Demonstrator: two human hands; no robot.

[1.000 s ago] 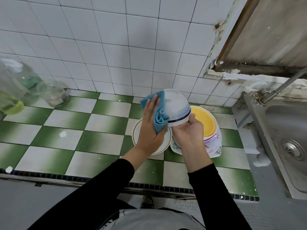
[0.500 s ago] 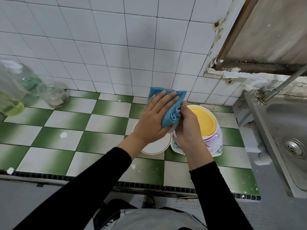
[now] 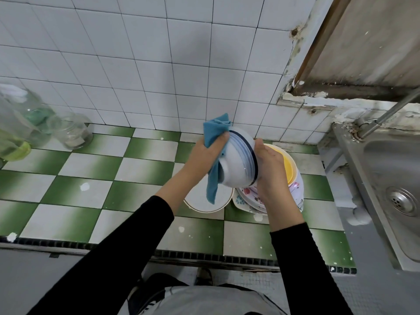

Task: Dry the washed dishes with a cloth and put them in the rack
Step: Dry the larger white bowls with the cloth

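Two black sleeves [image 3: 141,242] reach up from the bottom edge, forearms angled in toward each other, and both hands meet on the bowl [image 3: 237,164] above the counter. The bowl is tipped on its side, foot ring facing left, rim facing right, glossy white ceramic with thin blue bands and one dark stripe near the rim. The left hand [image 3: 204,153] is curled round the blue cloth [image 3: 214,133] and presses it against the bowl's base side, thumb up on top. The cloth is soft and bunched above the knuckles, with a loose tail hanging down below the wrist. The right hand [image 3: 270,176] has its back to the camera and clamps the rim side, fingers hooked over the edge out of sight. Just beneath them on the counter sits a round white plate [image 3: 200,204], and touching it on the right a stack of flower-patterned dishes [image 3: 247,198] with a yellow bowl [image 3: 286,169] on top. The counter [image 3: 91,164] is green-and-white checked tile, speckled with white flecks. Far left, a clear glass jar [image 3: 70,133] beside blurred bottles [image 3: 13,133]. To the right, a dull steel sink [image 3: 386,160] under a tap pipe [image 3: 395,108], with a white tiled wall [image 3: 159,64] behind.
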